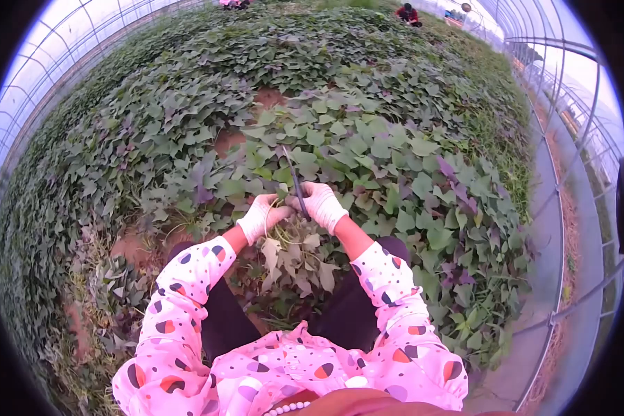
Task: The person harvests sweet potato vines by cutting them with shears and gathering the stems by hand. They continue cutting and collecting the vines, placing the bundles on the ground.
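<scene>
My left hand (262,218), in a white glove, has its fingers closed around leafy vine stems (295,237). Pale, drooping leaves (277,255) hang from the bunch just below. Close beside it, my right hand (320,206), also gloved in white, grips a long, narrow knife-like tool (295,172). Its thin end points forward over the foliage, and its exact kind is hard to make out. Both hands nearly touch each other, low above the green vines (381,177).
Dense vines spread all around, with bare soil patches (230,142) showing through. On the right runs a grey ground strip (539,277) beside the greenhouse frame (596,104). Far ahead, a person in red (408,14) crouches, and another in pink (234,3) is partly visible.
</scene>
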### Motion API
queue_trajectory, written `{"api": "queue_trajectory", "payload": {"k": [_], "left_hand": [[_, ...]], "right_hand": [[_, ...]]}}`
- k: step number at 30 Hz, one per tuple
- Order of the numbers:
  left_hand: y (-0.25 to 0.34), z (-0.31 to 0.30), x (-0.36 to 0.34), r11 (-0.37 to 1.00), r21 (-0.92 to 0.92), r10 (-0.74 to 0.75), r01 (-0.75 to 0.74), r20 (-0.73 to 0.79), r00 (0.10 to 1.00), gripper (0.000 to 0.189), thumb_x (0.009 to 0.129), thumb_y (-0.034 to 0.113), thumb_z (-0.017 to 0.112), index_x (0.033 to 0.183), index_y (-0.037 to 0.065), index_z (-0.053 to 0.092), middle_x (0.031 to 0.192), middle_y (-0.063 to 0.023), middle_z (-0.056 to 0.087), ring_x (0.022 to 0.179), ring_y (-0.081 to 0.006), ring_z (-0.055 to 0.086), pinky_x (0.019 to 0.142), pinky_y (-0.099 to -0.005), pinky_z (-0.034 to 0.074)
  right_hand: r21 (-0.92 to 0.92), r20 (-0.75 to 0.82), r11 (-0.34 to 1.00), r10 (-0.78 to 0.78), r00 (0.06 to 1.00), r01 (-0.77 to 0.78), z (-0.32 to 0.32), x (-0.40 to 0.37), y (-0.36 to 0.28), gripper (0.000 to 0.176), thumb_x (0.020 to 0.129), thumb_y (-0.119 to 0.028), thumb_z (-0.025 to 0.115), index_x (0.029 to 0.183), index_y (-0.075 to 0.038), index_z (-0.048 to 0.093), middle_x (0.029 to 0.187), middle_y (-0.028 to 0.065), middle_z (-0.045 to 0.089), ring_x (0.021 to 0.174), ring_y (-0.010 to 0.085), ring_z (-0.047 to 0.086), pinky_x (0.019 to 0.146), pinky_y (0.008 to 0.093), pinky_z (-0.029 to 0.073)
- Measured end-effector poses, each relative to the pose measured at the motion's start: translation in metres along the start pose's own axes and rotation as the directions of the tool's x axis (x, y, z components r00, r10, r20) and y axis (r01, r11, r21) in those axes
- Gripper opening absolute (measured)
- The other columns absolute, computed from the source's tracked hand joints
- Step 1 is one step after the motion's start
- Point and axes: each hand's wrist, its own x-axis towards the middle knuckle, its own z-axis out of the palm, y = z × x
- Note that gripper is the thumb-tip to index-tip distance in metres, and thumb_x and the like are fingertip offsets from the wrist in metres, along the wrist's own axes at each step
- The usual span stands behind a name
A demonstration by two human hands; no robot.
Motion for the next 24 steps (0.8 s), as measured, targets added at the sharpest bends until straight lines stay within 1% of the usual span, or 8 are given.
{"api": "queue_trajectory", "payload": {"k": [2, 6, 8, 10, 12, 15, 19, 24], "left_hand": [[-0.002, -0.004, 0.001, 0.999, 0.034, 0.020, -0.020, -0.010, 1.000, 0.029, 0.075, 0.019, 0.073, 0.092, -0.003, 0.064, 0.079, -0.0030, 0.065, 0.069, -0.0093, 0.059, 0.064, -0.0255, 0.048], [-0.018, -0.019, 0.016, 0.995, -0.099, 0.003, -0.007, -0.032, 0.999, 0.027, 0.077, 0.016, 0.072, 0.096, -0.001, 0.064, 0.087, -0.0038, 0.066, 0.070, -0.0098, 0.060, 0.066, -0.0244, 0.049], [-0.017, -0.024, 0.021, 0.962, -0.275, -0.015, -0.003, -0.062, 0.998, 0.031, 0.077, 0.015, 0.071, 0.104, -0.001, 0.066, 0.086, -0.0023, 0.066, 0.074, -0.0087, 0.058, 0.068, -0.0239, 0.048], [-0.013, -0.029, 0.023, 0.967, -0.252, 0.013, -0.040, -0.108, 0.994, 0.032, 0.078, 0.015, 0.071, 0.106, -0.001, 0.066, 0.087, -0.0023, 0.066, 0.075, -0.0088, 0.058, 0.068, -0.0241, 0.048], [-0.014, -0.034, 0.026, 0.964, -0.250, 0.054, -0.092, -0.154, 0.987, 0.036, 0.081, 0.017, 0.070, 0.112, -0.002, 0.063, 0.093, -0.0029, 0.066, 0.079, -0.0091, 0.059, 0.070, -0.0249, 0.049], [-0.011, -0.040, 0.023, 0.908, -0.409, 0.017, -0.089, -0.177, 0.984, 0.037, 0.082, 0.016, 0.068, 0.114, -0.002, 0.060, 0.092, -0.0027, 0.063, 0.078, -0.0088, 0.059, 0.068, -0.0241, 0.049], [-0.005, -0.049, 0.017, 0.862, -0.479, 0.095, -0.166, -0.169, 0.981, 0.035, 0.084, 0.016, 0.067, 0.113, -0.002, 0.060, 0.090, -0.0026, 0.062, 0.076, -0.0098, 0.058, 0.067, -0.0249, 0.048], [0.008, -0.053, 0.021, 0.878, -0.455, 0.036, -0.150, -0.251, 0.967, 0.029, 0.083, 0.015, 0.070, 0.108, 0.000, 0.064, 0.088, -0.0020, 0.064, 0.071, -0.0094, 0.058, 0.064, -0.0256, 0.049]], "right_hand": [[-0.096, -0.033, 0.994, -0.051, 0.998, 0.048, 0.004, 0.013, 0.013, 0.034, 0.075, -0.029, 0.071, 0.089, 0.001, 0.066, 0.072, 0.0088, 0.065, 0.062, 0.0132, 0.057, 0.061, 0.0289, 0.048], [-0.046, -0.115, 0.996, -0.081, 0.990, 0.076, 0.006, 0.016, -0.003, 0.029, 0.077, -0.027, 0.068, 0.084, 0.001, 0.066, 0.068, 0.0068, 0.064, 0.057, 0.0123, 0.054, 0.057, 0.0286, 0.046], [0.102, -0.136, 0.992, -0.058, 0.989, 0.072, 0.010, 0.023, -0.001, 0.031, 0.078, -0.028, 0.067, 0.087, 0.002, 0.065, 0.068, 0.0081, 0.064, 0.058, 0.0131, 0.055, 0.059, 0.0287, 0.047], [0.124, -0.143, 0.989, -0.057, 0.988, 0.075, 0.012, 0.033, -0.002, 0.033, 0.078, -0.028, 0.067, 0.088, 0.003, 0.065, 0.069, 0.0091, 0.065, 0.058, 0.0137, 0.056, 0.059, 0.0291, 0.047], [-0.048, -0.147, 0.985, -0.172, 0.974, 0.166, 0.017, 0.045, 0.011, 0.033, 0.080, -0.029, 0.067, 0.090, 0.002, 0.065, 0.071, 0.0103, 0.066, 0.060, 0.0141, 0.057, 0.061, 0.0297, 0.048], [-0.076, -0.135, 0.977, -0.210, 0.968, 0.201, 0.023, 0.052, 0.013, 0.033, 0.081, -0.030, 0.067, 0.091, 0.001, 0.065, 0.072, 0.0114, 0.067, 0.061, 0.0147, 0.059, 0.063, 0.0303, 0.048], [0.230, -0.140, 0.955, -0.159, 0.977, 0.189, 0.027, 0.054, 0.000, 0.019, 0.080, -0.018, 0.068, 0.085, 0.000, 0.065, 0.066, 0.0004, 0.060, 0.057, 0.0062, 0.049, 0.054, 0.0231, 0.042], [0.314, -0.132, 0.924, -0.187, 0.973, 0.220, 0.025, 0.058, -0.012, 0.014, 0.079, -0.014, 0.068, 0.083, -0.001, 0.064, 0.066, -0.0011, 0.058, 0.055, 0.0053, 0.048, 0.052, 0.0215, 0.039]]}}
